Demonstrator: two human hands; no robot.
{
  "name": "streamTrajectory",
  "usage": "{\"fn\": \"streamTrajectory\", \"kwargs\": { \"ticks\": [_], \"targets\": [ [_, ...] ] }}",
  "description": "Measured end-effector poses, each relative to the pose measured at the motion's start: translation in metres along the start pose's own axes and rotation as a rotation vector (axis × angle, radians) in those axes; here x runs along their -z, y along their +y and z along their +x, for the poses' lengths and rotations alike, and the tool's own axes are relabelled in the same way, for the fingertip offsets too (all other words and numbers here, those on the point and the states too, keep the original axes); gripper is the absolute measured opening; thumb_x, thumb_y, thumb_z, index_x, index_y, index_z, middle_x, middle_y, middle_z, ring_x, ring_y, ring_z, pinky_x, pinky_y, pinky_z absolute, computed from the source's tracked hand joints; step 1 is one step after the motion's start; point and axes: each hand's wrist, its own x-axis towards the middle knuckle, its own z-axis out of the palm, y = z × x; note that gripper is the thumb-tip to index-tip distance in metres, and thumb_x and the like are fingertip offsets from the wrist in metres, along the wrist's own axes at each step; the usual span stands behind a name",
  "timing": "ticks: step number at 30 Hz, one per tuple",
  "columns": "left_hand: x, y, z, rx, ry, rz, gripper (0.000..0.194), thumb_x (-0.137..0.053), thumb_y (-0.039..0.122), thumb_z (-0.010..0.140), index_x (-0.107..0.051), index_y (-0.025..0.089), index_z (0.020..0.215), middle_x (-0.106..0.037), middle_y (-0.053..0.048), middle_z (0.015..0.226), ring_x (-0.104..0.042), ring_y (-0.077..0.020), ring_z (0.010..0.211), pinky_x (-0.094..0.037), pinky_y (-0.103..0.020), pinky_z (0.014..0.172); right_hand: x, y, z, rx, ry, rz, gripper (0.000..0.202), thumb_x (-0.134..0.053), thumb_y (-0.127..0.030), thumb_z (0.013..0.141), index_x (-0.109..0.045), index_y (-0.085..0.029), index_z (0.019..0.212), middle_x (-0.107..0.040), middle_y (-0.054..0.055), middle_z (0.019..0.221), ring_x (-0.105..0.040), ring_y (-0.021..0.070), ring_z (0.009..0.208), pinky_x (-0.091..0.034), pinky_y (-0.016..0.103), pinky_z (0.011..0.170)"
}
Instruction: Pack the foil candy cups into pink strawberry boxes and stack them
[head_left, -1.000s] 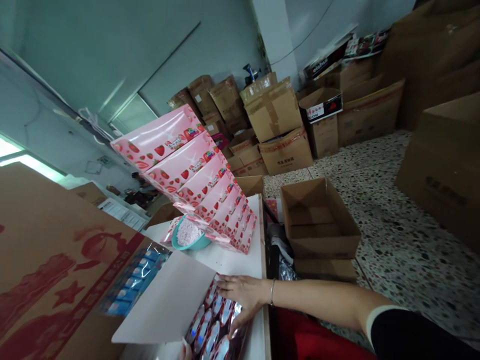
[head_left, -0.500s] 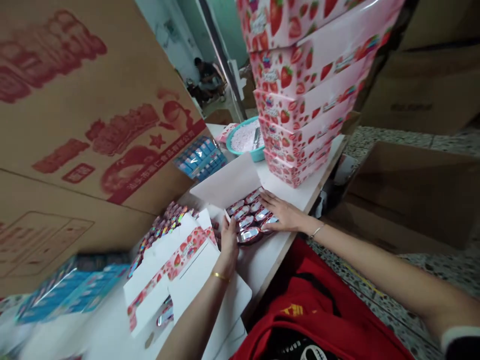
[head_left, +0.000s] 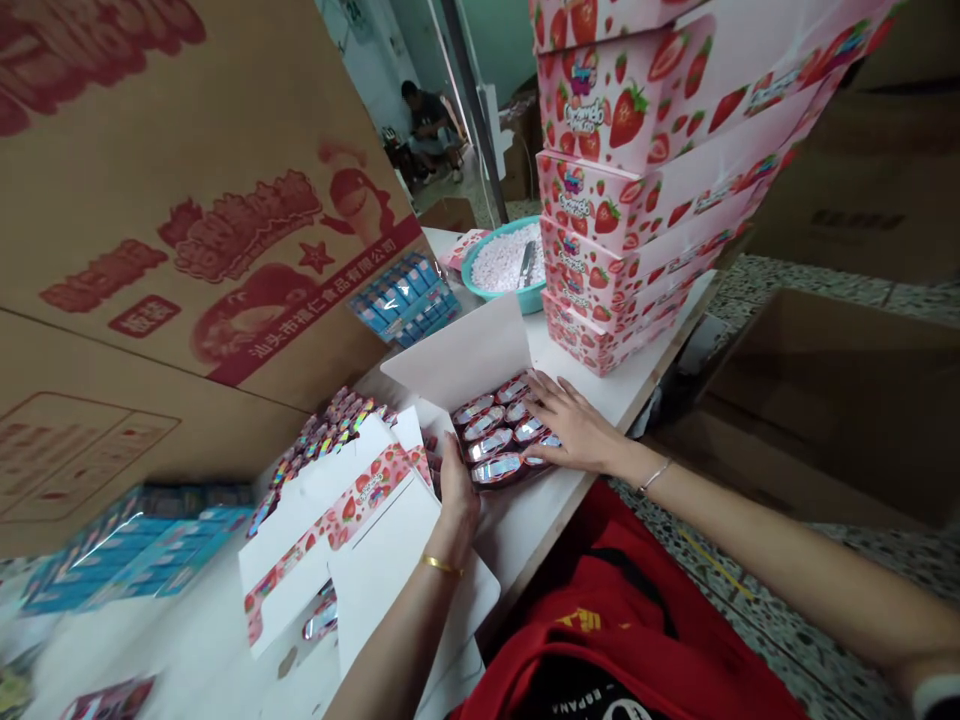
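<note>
A white-lined carton (head_left: 461, 350) stands on the table with its lid raised. Rows of shiny oval-topped packs (head_left: 491, 442), dark red and silver, fill it. At the carton's near left end, my left hand (head_left: 456, 490) is closed about the side wall, most of its fingers hidden. My right hand (head_left: 571, 425) lies across the packs on the right, fingers spread. Just left of my left hand are flat white cartons with a pink strawberry band (head_left: 367, 495). Behind these lies a heap of small shiny packs (head_left: 330, 430).
Strawberry-print boxes (head_left: 592, 200) rise in a tall stack at back right. A teal basin (head_left: 487, 285) of small white pieces stands beside it. Large brown cartons (head_left: 225, 330) wall the left, with blue packs (head_left: 409, 300) nearby. Another person (head_left: 431, 125) sits far off.
The view has shifted slightly and become sharper. My left hand has slid a little down along the carton's end; my right hand remains spread on the packs.
</note>
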Motion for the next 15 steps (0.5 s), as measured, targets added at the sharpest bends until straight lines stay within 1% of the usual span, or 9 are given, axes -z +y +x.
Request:
{"fn": "streamTrajectory", "kwargs": {
  "ticks": [2, 3, 5, 7, 8, 10, 12, 13, 15],
  "targets": [
    [-0.002, 0.001, -0.003, 0.044, 0.035, -0.097, 0.053, -0.055, 0.059, 0.087, -0.066, 0.018, 0.119, -0.071, -0.01, 0.117, -0.064, -0.026, 0.116, -0.053, -0.039, 0.098, 0.007, -0.026, 0.02, -0.122, 0.011, 0.06, 0.047, -0.045, -0.048, 0.1, -0.067, -0.011, 0.116, -0.06, 0.02, 0.134, -0.052, 0.0307, 0.129, -0.042, 0.046, 0.107],
    [-0.002, 0.002, -0.004, 0.046, 0.051, -0.104, 0.05, -0.059, 0.055, 0.086, -0.066, 0.017, 0.118, -0.07, -0.01, 0.119, -0.064, -0.0253, 0.116, -0.052, -0.038, 0.098, 0.008, -0.04, 0.034, -0.182, -0.023, 0.113, 0.043, -0.04, -0.042, 0.103, -0.07, -0.012, 0.106, -0.068, 0.018, 0.121, -0.061, 0.0273, 0.117, -0.046, 0.04, 0.101],
    [0.0, 0.002, -0.005, 0.01, 0.072, -0.064, 0.045, -0.065, 0.048, 0.084, -0.067, 0.016, 0.115, -0.069, -0.009, 0.123, -0.063, -0.0233, 0.117, -0.05, -0.034, 0.1, 0.004, -0.062, 0.065, -0.28, -0.187, 0.231, 0.044, -0.036, -0.037, 0.105, -0.072, -0.013, 0.095, -0.074, 0.014, 0.101, -0.068, 0.0225, 0.099, -0.049, 0.032, 0.087],
    [0.002, 0.001, -0.006, -0.041, 0.071, -0.019, 0.042, -0.066, 0.045, 0.084, -0.068, 0.015, 0.113, -0.069, -0.009, 0.122, -0.063, -0.0219, 0.116, -0.049, -0.033, 0.099, -0.008, -0.075, 0.095, -0.348, -0.374, 0.308, 0.04, -0.044, -0.038, 0.102, -0.073, -0.013, 0.09, -0.075, 0.013, 0.093, -0.069, 0.0209, 0.09, -0.048, 0.027, 0.077],
    [0.003, 0.001, -0.006, -0.057, 0.066, -0.006, 0.041, -0.065, 0.044, 0.084, -0.068, 0.015, 0.113, -0.07, -0.01, 0.12, -0.064, -0.0214, 0.113, -0.05, -0.032, 0.097, -0.015, -0.078, 0.107, -0.38, -0.446, 0.324, 0.037, -0.051, -0.038, 0.099, -0.073, -0.012, 0.087, -0.075, 0.013, 0.09, -0.069, 0.0203, 0.085, -0.047, 0.026, 0.072],
    [0.003, -0.002, -0.005, -0.068, 0.065, -0.006, 0.04, -0.065, 0.044, 0.084, -0.068, 0.015, 0.111, -0.072, -0.009, 0.111, -0.067, -0.0207, 0.104, -0.051, -0.032, 0.092, -0.029, -0.079, 0.124, -0.435, -0.539, 0.326, 0.028, -0.059, -0.03, 0.093, -0.073, -0.009, 0.081, -0.074, 0.012, 0.078, -0.067, 0.0178, 0.071, -0.044, 0.024, 0.063],
    [0.003, -0.005, -0.003, -0.085, 0.08, -0.02, 0.039, -0.067, 0.045, 0.081, -0.068, 0.015, 0.107, -0.073, -0.008, 0.102, -0.068, -0.0192, 0.095, -0.051, -0.031, 0.086, -0.039, -0.076, 0.132, -0.464, -0.603, 0.33, 0.021, -0.061, -0.019, 0.088, -0.072, -0.008, 0.075, -0.07, 0.009, 0.065, -0.061, 0.0142, 0.057, -0.039, 0.023, 0.055],
    [0.003, -0.007, -0.001, -0.1, 0.088, -0.028, 0.039, -0.069, 0.046, 0.08, -0.069, 0.015, 0.104, -0.074, -0.007, 0.098, -0.067, -0.0181, 0.091, -0.051, -0.03, 0.084, -0.043, -0.075, 0.134, -0.477, -0.635, 0.335, 0.021, -0.061, -0.015, 0.087, -0.072, -0.007, 0.071, -0.068, 0.007, 0.059, -0.057, 0.0127, 0.052, -0.037, 0.023, 0.052],
    [0.004, -0.011, 0.001, -0.123, 0.092, -0.053, 0.04, -0.072, 0.048, 0.076, -0.069, 0.015, 0.099, -0.073, -0.005, 0.092, -0.066, -0.0159, 0.084, -0.05, -0.028, 0.08, -0.047, -0.072, 0.135, -0.495, -0.689, 0.353, 0.026, -0.058, -0.012, 0.086, -0.069, -0.008, 0.063, -0.06, 0.004, 0.048, -0.049, 0.0104, 0.043, -0.034, 0.023, 0.049]
  ]
}}
